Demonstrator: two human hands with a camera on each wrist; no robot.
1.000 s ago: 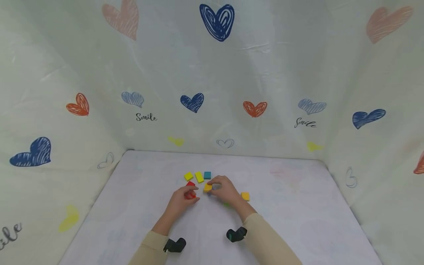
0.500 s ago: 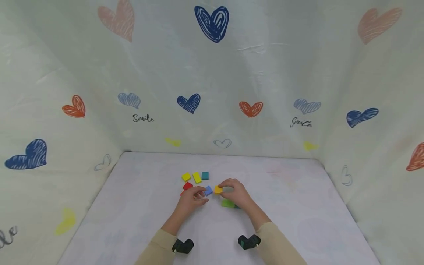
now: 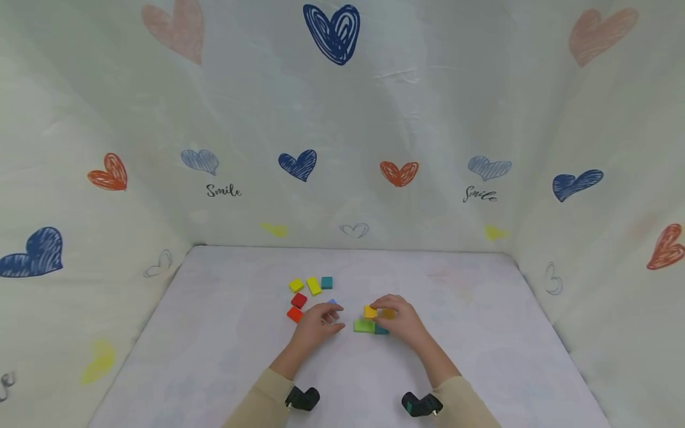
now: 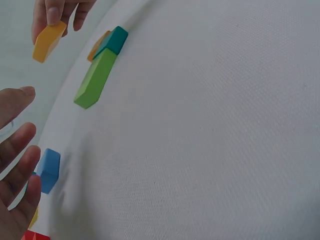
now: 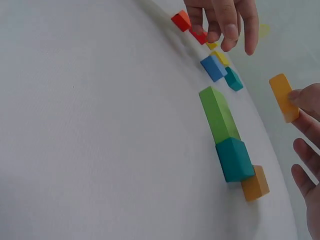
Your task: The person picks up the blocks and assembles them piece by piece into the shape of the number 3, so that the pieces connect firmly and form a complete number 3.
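My right hand (image 3: 402, 320) pinches an orange block (image 5: 283, 98) between thumb and finger, held up off the table. Close by on the table, a long green block (image 5: 218, 115) lies end to end with a teal block (image 5: 235, 159). Another orange block (image 5: 255, 184) sits against the teal one's far side. My left hand (image 3: 317, 327) hovers with relaxed, parted fingers and nothing between them. Just beyond its fingers is a blue block (image 4: 49, 171), mostly hidden by that hand in the head view.
Left of the blue block lie two red blocks (image 3: 299, 300). Farther back are two yellow blocks (image 3: 313, 285) and a second teal block (image 3: 327, 283). A heart-printed cloth (image 3: 342, 119) walls in the white table (image 3: 481, 333) at the back and sides.
My right hand has carried the orange block rightward, from near the blue block to over the green and teal blocks. My left hand has shifted right, away from the red blocks.
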